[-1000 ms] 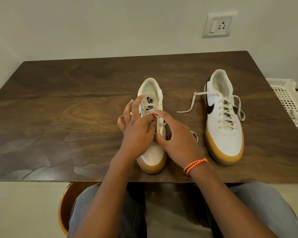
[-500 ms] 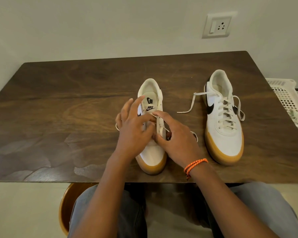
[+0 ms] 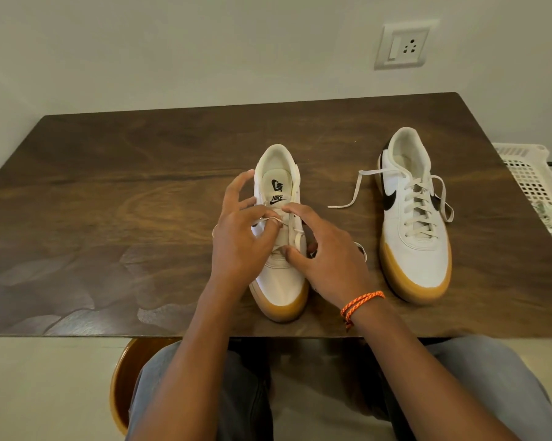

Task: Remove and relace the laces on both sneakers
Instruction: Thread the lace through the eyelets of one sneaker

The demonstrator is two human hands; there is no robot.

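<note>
Near the table's point(image 3: 109, 192) front edge, the left hand point(image 3: 236, 246) pinches a lace point(image 3: 270, 219) strand across the middle sneaker point(image 3: 279, 281), whose long axis runs front to back, while the right hand point(image 3: 328, 259), fingers spread, steadies its right side; since a second ago the left fingers have drawn the strand leftward.

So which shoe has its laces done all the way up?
The sneaker on the right, the one no hand touches: its lace crisscrosses every eyelet, ends loose. The middle sneaker, under both hands, is only partly laced.
</note>
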